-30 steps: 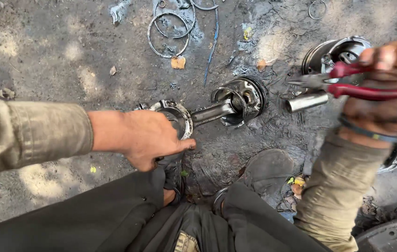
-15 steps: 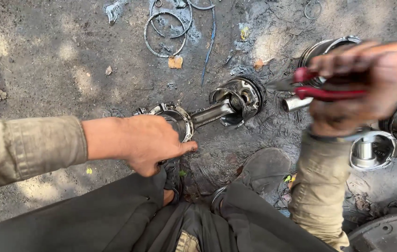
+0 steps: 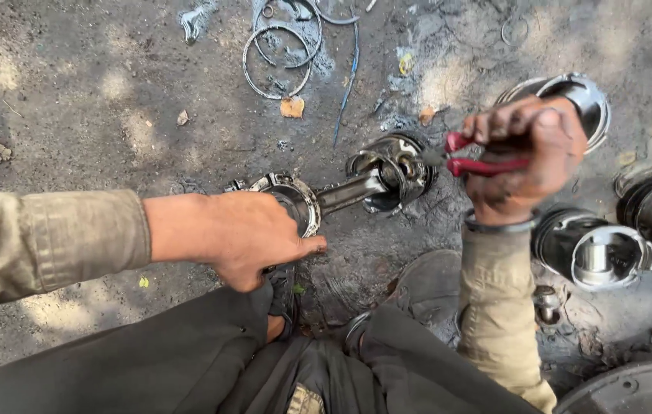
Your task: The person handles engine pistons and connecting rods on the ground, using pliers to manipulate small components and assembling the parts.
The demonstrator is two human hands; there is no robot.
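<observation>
Red-handled pliers in right hand — left hand pins connecting rod.

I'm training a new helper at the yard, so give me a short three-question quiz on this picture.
1. True or false: the left hand rests on the big ring end of the connecting rod.
2. What does the right hand hold? A) a hammer B) red-handled pliers C) a rag
3. Fill in: the loose thin metal rings lie on the ground, ____ the piston from the person.

Key:
1. True; it presses on that end.
2. B; the tips point at the piston.
3. Beyond (farther away).
</observation>
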